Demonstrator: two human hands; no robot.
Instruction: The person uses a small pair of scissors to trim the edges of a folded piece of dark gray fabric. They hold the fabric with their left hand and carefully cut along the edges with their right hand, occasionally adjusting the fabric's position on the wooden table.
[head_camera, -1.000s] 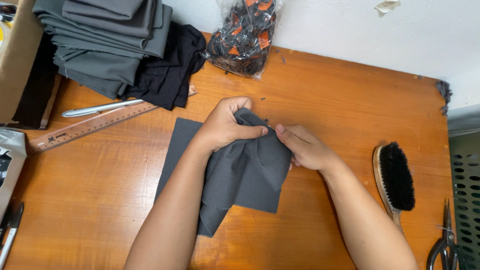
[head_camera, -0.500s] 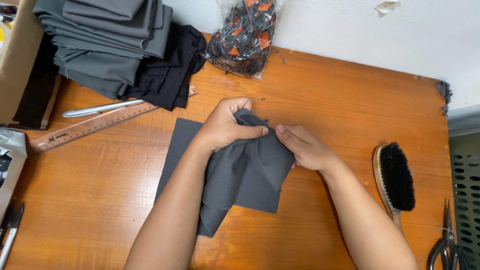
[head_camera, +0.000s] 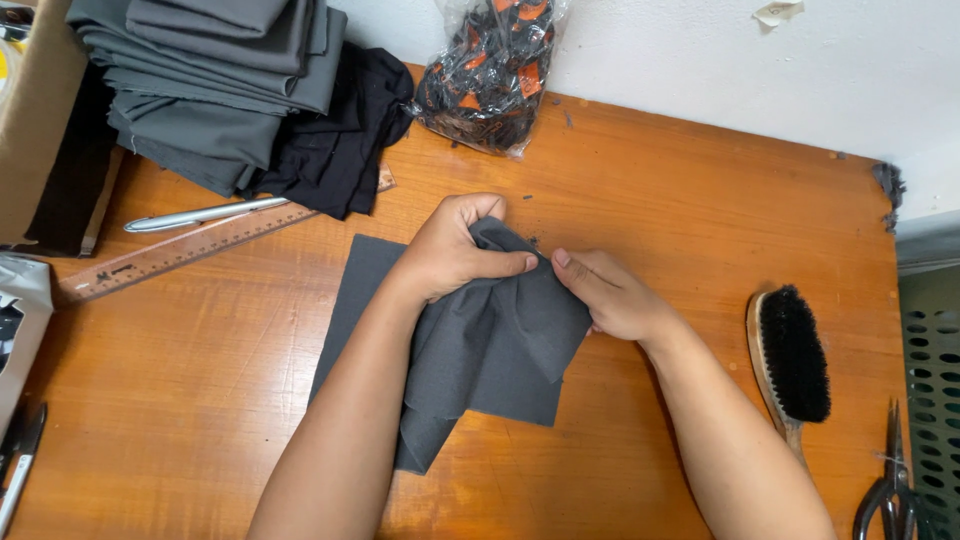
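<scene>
A dark grey piece of cloth (head_camera: 500, 350) lies partly folded in the middle of the orange wooden table (head_camera: 700, 200). My left hand (head_camera: 455, 250) pinches a bunched upper edge of the cloth between thumb and fingers. Just to its right, my right hand (head_camera: 610, 295) grips the same edge, thumb on top. The two hands are a few centimetres apart. A flat layer of the cloth (head_camera: 355, 290) spreads out under my left forearm.
A stack of folded grey fabric (head_camera: 210, 80) and black cloth (head_camera: 345, 140) sits at the back left, with a wooden ruler (head_camera: 190, 250) and a silver pen (head_camera: 200, 214) beside it. A plastic bag (head_camera: 490, 75) stands at the back. A black brush (head_camera: 790, 355) and scissors (head_camera: 885, 480) lie right.
</scene>
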